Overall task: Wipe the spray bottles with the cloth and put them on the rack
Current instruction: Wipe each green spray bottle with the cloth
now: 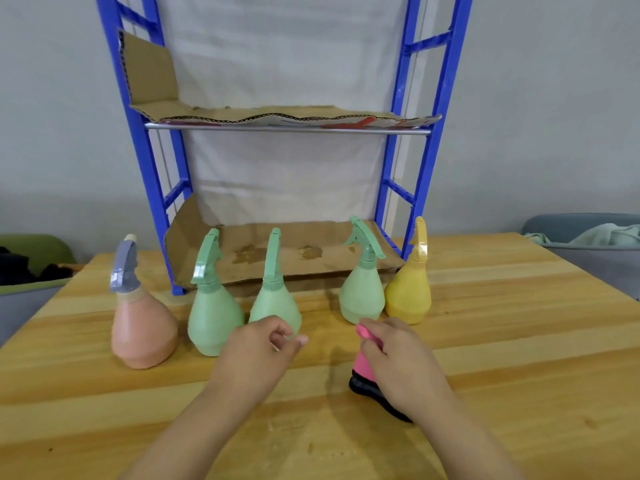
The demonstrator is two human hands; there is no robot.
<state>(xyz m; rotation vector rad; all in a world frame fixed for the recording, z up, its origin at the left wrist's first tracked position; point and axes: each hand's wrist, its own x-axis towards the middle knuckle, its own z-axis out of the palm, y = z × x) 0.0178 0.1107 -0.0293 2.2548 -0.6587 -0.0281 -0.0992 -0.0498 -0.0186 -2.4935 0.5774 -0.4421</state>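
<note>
Head view: right hand grips the cloth; empty, loosely curled left hand hovers before the middle bottle.

The rack runs off the top edge. The left grip hides the base of the middle green bottle; whether it touches the bottle is unclear. The right grip covers most of the cloth; the dark thing beneath is unidentifiable. Both forearms leave the bottom edge.
</note>
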